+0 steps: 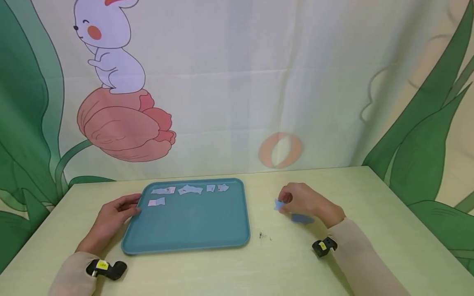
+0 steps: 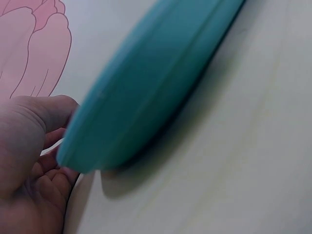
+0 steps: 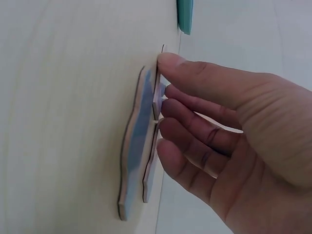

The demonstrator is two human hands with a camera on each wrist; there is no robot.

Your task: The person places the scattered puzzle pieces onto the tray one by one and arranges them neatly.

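Note:
A teal tray (image 1: 185, 230) lies on the table, its left rim gripped by my left hand (image 1: 112, 213). The left wrist view shows the thumb (image 2: 51, 105) over the rim and fingers under the corner. To the tray's right, my right hand (image 1: 301, 199) pinches a thin light-blue puzzle piece (image 1: 278, 204) between thumb and fingertips, close over the table. A larger blue puzzle piece (image 1: 302, 218) lies beneath that wrist. In the right wrist view, another thin puzzle piece (image 3: 150, 170) lies beside the fingertips, showing its wooden edge.
Several pale puzzle pieces (image 1: 190, 189) are lined up along the tray's far side, with one piece (image 1: 156, 202) below them at left. Tiny dark specks (image 1: 261, 235) mark the table right of the tray. A printed curtain (image 1: 229, 102) hangs behind the table's back edge.

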